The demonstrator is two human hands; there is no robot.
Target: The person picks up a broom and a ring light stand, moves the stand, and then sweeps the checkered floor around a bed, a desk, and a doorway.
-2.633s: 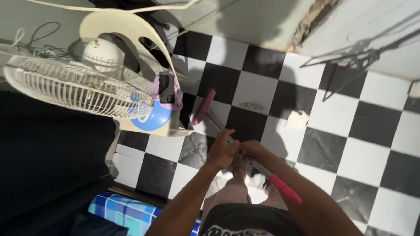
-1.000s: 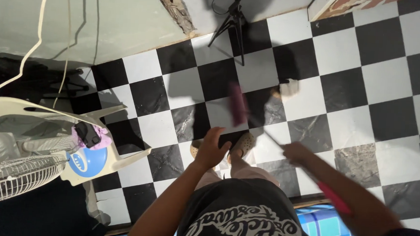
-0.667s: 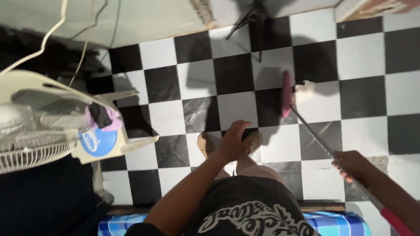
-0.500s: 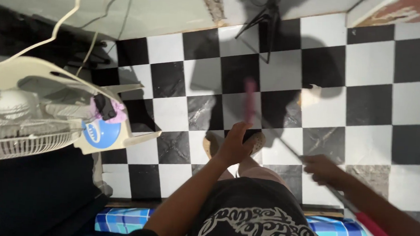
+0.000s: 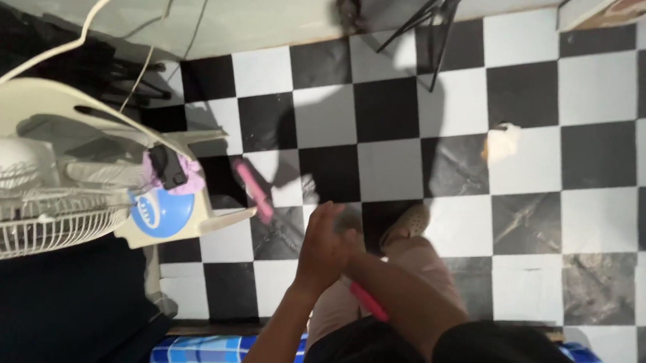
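Broom head (image 5: 254, 191) swung left toward fan (image 5: 33, 225); handle gripped by right hand, hidden behind half-open left hand (image 5: 325, 244), axis running up-left.

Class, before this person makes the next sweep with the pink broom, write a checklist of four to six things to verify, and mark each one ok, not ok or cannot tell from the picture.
1. Left hand is by the broom handle: ok, though its grip is blurred.
2. Right hand grip on the handle: cannot tell, it is hidden behind the left hand.
3. Pink broom head is down by the floor: ok, near the cream plastic chair.
4. Crumpled scrap lies within the broom's path: not ok, it lies far to the right.
5. Feet clear of the broom head: ok, the shoe is apart from it.
6. Fan clear of the broom: ok.
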